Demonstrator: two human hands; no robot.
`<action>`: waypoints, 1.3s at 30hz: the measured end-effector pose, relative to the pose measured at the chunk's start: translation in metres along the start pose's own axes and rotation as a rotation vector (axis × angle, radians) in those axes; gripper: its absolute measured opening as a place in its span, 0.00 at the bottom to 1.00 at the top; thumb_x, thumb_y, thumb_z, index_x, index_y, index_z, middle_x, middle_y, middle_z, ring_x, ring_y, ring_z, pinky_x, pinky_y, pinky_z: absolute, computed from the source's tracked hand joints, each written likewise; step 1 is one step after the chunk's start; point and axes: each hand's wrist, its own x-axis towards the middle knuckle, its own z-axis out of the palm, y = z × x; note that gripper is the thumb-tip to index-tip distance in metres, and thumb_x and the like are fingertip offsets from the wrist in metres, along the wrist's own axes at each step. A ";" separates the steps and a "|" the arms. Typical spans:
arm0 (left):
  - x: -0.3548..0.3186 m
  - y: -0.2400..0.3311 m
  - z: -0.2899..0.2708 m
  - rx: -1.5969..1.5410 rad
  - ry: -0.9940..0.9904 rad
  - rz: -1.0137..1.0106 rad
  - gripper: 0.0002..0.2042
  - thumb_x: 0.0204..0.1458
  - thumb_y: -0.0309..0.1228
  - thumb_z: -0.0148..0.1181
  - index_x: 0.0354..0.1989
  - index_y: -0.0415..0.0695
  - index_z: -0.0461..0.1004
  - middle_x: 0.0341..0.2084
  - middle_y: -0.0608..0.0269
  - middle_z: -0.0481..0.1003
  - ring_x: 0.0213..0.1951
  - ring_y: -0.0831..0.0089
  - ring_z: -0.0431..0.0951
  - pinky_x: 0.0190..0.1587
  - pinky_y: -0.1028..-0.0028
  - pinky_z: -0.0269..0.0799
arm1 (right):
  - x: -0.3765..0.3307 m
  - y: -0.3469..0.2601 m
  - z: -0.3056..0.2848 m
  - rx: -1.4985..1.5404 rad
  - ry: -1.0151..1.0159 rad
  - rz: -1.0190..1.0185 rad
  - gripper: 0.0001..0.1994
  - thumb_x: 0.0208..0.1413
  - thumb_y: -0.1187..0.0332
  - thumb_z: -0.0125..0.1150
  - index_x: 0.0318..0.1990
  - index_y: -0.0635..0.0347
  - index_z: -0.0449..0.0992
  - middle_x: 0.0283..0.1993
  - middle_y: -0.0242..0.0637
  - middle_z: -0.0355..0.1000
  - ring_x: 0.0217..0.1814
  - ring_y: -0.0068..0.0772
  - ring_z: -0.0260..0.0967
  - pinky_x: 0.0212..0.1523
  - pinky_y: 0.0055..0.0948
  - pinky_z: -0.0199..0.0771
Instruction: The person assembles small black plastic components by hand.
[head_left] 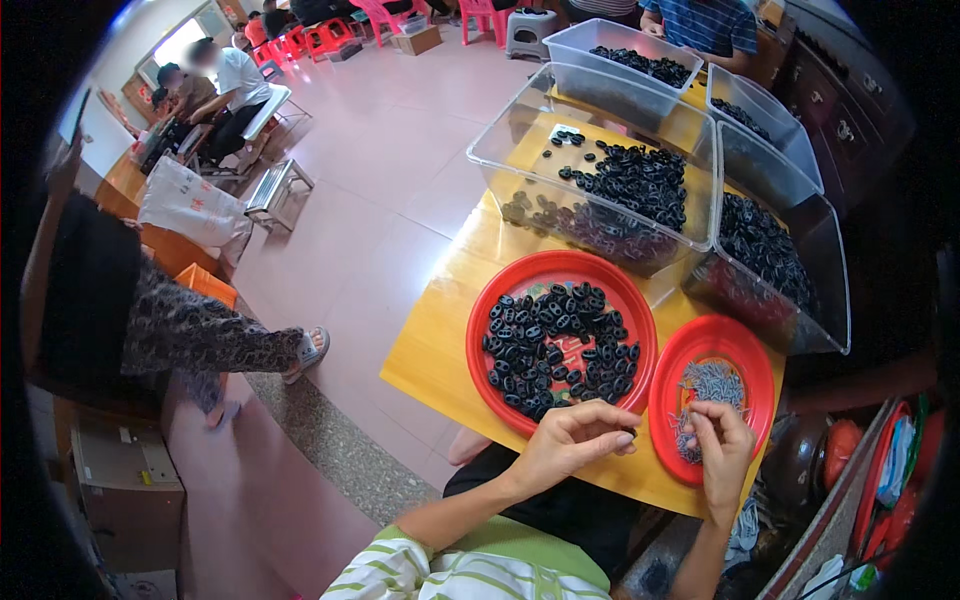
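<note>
Room: a workroom with a pinkish tiled floor [380,170]; other people sit on red plastic chairs [330,40] in the upper left of the frame, and another person in a striped shirt [705,22] sits at the top, beyond the bins.
Surface: a yellow wooden table [440,340], its near corner at lower centre.
Left hand: the left hand [572,440], at lower centre, has fingertips pinched together on one small black plastic part [628,432] at the near rim of the big plate.
Right hand: the right hand [722,447] has fingers curled over the near edge of the small plate; whether it has hold of a pin I cannot tell.
Big red plate: the big red plate [490,310], just beyond the left hand, carries a heap of black oval parts [560,345].
Small red plate: the small red plate [752,365], lower right, holds a small pile of grey metal pins [712,385].
Progress, as a judgement: the heap on the plate is large, so most of the work seems left; no finished pile is clearly told apart.
Far stock: clear plastic bins [500,150] with more black parts [640,185] fill the upper centre and right.
Edges: both plates sit close to the table's near edge, the small one touching the big one's rim.
Open room: bare tabletop lies left of the big plate; on the right the bins crowd in.
</note>
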 end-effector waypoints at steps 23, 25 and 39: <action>-0.005 -0.012 -0.013 -0.284 0.169 -0.123 0.08 0.54 0.23 0.53 0.41 0.33 0.72 0.33 0.56 0.76 0.33 0.74 0.78 0.39 0.77 0.74 | -0.019 0.008 0.073 0.783 -0.174 0.093 0.07 0.55 0.72 0.57 0.39 0.64 0.75 0.38 0.32 0.71 0.32 0.16 0.68 0.29 0.14 0.66; -0.006 -0.014 -0.012 -0.290 0.174 -0.127 0.08 0.54 0.23 0.53 0.41 0.33 0.72 0.33 0.56 0.76 0.33 0.74 0.78 0.39 0.77 0.74 | -0.020 0.010 0.073 0.752 -0.175 0.074 0.06 0.55 0.73 0.57 0.39 0.63 0.75 0.38 0.32 0.71 0.32 0.15 0.68 0.29 0.13 0.66; 0.003 -0.013 -0.013 -0.214 0.195 -0.153 0.08 0.53 0.24 0.55 0.40 0.34 0.73 0.31 0.57 0.77 0.31 0.76 0.77 0.37 0.79 0.74 | -0.016 0.011 0.075 0.629 -0.117 0.000 0.05 0.55 0.73 0.57 0.38 0.62 0.75 0.37 0.31 0.71 0.32 0.15 0.69 0.28 0.13 0.67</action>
